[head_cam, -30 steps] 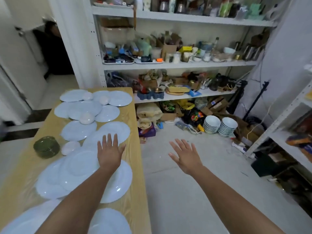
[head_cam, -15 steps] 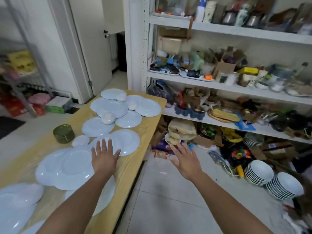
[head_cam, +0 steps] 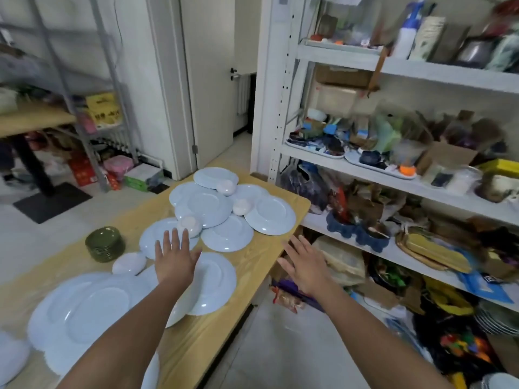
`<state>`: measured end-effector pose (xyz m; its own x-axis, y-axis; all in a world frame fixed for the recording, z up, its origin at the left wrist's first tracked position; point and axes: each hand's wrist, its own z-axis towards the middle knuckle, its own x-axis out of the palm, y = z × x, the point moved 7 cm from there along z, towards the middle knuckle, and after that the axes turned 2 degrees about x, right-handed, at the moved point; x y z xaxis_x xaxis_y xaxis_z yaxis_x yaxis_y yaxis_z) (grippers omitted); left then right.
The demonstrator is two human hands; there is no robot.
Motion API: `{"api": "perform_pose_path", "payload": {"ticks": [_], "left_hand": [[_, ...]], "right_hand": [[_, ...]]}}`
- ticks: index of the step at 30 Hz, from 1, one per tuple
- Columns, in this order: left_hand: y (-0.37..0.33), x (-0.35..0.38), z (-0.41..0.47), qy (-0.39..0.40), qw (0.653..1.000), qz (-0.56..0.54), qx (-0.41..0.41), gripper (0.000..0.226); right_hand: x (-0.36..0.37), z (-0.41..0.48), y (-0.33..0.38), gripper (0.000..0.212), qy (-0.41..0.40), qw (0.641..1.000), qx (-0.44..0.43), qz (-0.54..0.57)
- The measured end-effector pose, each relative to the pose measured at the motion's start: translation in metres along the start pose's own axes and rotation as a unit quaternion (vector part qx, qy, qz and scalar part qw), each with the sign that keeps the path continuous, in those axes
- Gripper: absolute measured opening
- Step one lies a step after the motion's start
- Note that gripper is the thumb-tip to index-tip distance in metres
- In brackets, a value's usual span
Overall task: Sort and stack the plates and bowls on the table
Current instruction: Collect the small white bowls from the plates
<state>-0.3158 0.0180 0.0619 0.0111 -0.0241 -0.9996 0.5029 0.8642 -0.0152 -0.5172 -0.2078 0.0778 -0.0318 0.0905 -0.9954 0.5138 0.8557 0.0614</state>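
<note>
1. The white shelf rack [head_cam: 266,108] fills the right side. It is cut off at the top, right and bottom edges, and its crowded contents are too blurred to name.
2. The wooden surface [head_cam: 213,332] runs from the lower left toward the rack. Its near end is cut off by the frame, and much of it is covered by crockery.
3. Large pale blue plates [head_cam: 84,313] lie overlapped at the near left. How many are layered cannot be counted. One more [head_cam: 11,357] is cropped by the left edge.
4. A further large plate [head_cam: 216,279] is partly hidden under the left forearm.
5. Smaller blue plates [head_cam: 205,204] are spread in an overlapping cluster at the far end, with none stacked neatly.
6. The left hand [head_cam: 175,258] is held palm down with its fingers straight and spread, and nothing is gripped. It lies over the plates, but contact cannot be judged.
7. The right hand [head_cam: 304,266] is likewise spread wide and holds nothing. It is just beyond the surface's right edge, over the floor.
8. A dark green stack [head_cam: 104,244] stands near the left edge. Whether it is made of bowls or saucers is hard to tell.
9. Four white bowls appear upturned. One [head_cam: 129,263] sits beside the green stack, and three [head_cam: 189,226] rest on the far plates.
</note>
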Motion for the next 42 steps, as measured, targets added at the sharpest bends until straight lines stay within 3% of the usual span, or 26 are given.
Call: {"api": "perform_pose_path", "payload": {"ticks": [11,17,24,32,42], "left_hand": [[-0.008,0.014,0.123,0.027,0.996,-0.006,-0.087,0.064],[0.016,0.05,0.158,0.065,0.981,-0.004,-0.184,0.065],[0.003,0.063,0.215,0.09,0.955,-0.001,-0.281,0.065],[-0.021,0.083,0.222,0.124,0.924,-0.019,-0.362,0.066],[-0.014,0.084,0.181,0.155,0.888,0.002,-0.433,0.064]], "right_hand": [[-0.008,0.206,-0.01,0.059,0.018,0.996,-0.087,-0.005],[0.019,0.307,0.017,0.059,0.045,0.981,-0.188,-0.01],[0.042,0.416,0.026,0.058,0.097,0.965,-0.243,-0.023],[0.066,0.48,0.037,0.061,0.108,0.935,-0.333,-0.058],[0.07,0.516,0.073,0.063,0.031,0.883,-0.44,-0.161]]}}
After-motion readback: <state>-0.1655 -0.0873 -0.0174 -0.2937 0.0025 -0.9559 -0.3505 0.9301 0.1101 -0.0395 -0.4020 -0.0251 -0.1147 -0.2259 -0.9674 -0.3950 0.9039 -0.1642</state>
